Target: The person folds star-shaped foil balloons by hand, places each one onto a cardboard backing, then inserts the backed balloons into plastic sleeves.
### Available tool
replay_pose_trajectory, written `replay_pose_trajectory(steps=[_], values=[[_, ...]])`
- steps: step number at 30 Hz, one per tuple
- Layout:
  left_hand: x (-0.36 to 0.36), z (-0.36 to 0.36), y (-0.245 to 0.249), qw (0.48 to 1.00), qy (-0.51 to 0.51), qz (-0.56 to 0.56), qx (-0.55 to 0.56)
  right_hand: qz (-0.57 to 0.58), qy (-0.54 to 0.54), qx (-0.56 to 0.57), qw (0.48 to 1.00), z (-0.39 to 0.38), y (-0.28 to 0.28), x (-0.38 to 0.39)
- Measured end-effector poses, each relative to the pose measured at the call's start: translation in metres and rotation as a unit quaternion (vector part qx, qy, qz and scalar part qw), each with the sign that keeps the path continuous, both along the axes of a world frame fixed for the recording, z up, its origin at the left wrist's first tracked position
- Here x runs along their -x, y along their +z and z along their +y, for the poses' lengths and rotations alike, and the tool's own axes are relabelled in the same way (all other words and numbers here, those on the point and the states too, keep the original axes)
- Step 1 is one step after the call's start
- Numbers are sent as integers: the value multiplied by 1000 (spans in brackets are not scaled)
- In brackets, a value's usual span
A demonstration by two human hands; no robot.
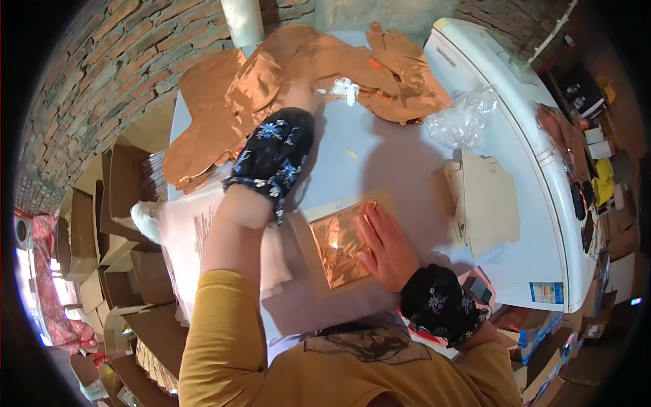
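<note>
My right hand [390,247] lies flat, fingers stretched, on the right side of a folded copper-coloured foil balloon [337,244]. Under this shiny square is a tan card sheet [302,237]. My left hand [303,95] reaches across to the far side of the table, at a heap of flat, uninflated copper foil balloons [291,57]. Its fingers are blurred and hard to separate from the foil, so I cannot see whether it grips any. A white ribbon bundle [344,90] lies on the foil just right of that hand.
Clear plastic sleeves [193,237] lie left on the white tabletop [339,173]. At right are a stack of cream cards [485,200] and crumpled clear plastic [464,115]. A white appliance [515,102] borders the right side. Cardboard boxes [129,180] crowd the left, below a brick wall [135,61].
</note>
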State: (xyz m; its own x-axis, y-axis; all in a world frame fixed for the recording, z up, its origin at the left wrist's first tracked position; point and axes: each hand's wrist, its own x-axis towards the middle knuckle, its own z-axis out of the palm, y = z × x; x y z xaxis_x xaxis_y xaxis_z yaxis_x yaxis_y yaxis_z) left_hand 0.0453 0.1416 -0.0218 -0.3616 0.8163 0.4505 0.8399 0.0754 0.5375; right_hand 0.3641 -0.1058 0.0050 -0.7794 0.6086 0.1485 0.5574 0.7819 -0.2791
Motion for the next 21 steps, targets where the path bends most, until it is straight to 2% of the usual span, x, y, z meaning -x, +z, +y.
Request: replay_pose_trajectory(steps=[1,2,5,7,8,9,11,12,13,17,21], values=[[2,-18,10,1000,3,3,5,2,2,-15,1000,2,-1,1],[-7,-66,52,989,-101,-100,27,1,7,-24,1000,5,-3,1],[-17,-140,67,978,-53,-184,87,18,22,-12,1000,1,-8,-1],[-1,-178,29,993,-102,-54,35,33,25,-14,999,3,-8,1],[-12,-210,33,986,-107,-92,93,36,25,-15,999,3,-8,2],[-18,-235,25,982,-134,-101,89,40,22,-18,999,3,-8,2],[-42,-279,35,979,-165,-31,120,46,20,-24,998,3,-10,3],[-53,-292,37,979,-177,-6,99,48,18,-28,998,2,-12,2],[-62,-300,39,978,-190,19,78,52,22,-40,998,3,-13,1],[-80,-303,48,977,-160,54,132,73,28,-68,995,3,-18,0],[-72,-294,29,980,-142,68,122,78,30,-90,992,4,-19,-2]])
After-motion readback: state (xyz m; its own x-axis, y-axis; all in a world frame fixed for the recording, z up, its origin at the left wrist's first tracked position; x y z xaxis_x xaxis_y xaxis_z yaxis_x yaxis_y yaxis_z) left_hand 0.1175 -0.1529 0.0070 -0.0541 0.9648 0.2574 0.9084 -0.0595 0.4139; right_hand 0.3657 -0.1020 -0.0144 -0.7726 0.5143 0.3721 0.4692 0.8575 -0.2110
